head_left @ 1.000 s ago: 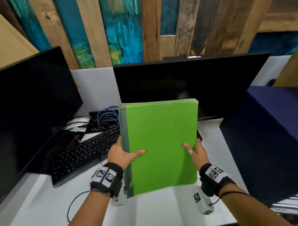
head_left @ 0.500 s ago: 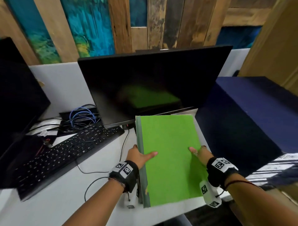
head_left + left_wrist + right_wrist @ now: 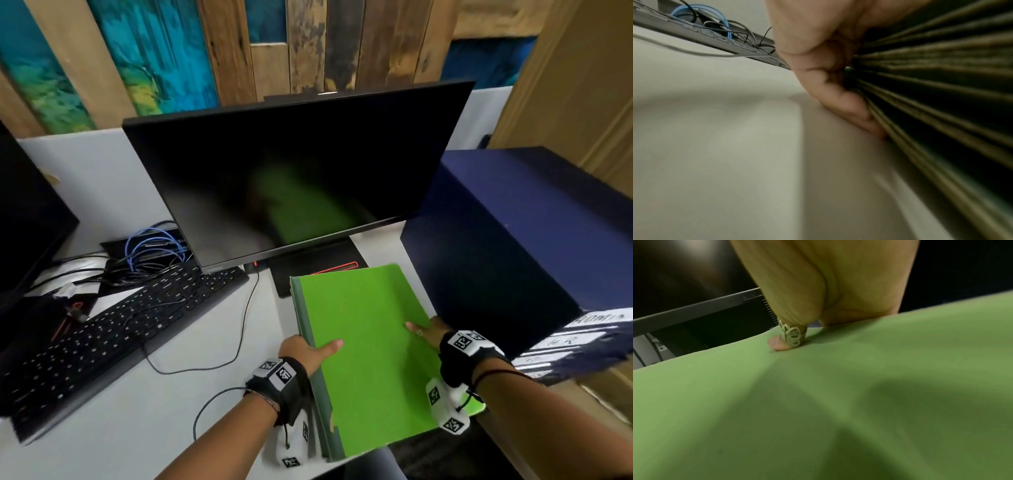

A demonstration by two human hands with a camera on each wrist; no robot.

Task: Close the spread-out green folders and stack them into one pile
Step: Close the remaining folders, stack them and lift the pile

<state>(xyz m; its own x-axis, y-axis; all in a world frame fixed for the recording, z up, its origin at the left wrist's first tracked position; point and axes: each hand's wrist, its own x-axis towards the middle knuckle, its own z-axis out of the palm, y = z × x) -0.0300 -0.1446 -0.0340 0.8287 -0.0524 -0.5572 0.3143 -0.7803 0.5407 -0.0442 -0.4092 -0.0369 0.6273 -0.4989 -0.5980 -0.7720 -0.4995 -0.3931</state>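
1. The left hand [image 3: 301, 353] has its grip on the spine side of the stack of closed bright-green card folders [image 3: 373, 356], thumb on the top cover and fingers curled under the layered edges (the left wrist view shows them tucked into the stack).
2. The right hand [image 3: 428, 334] holds the opposite long edge, its ringed thumb [image 3: 786, 340] pressing down on the cover; its other fingers are hidden.
3. The pile sits at the right front of the white bench [image 3: 120, 404], its near corner past the edge, below the black monitor [image 3: 298, 171] and beside the dark blue box [image 3: 513, 240].
4. Judged from this, gathering is done and setting down is in hand.
5. The next move calls for sliding the pile fully onto the bench, squaring its edges, then letting go.
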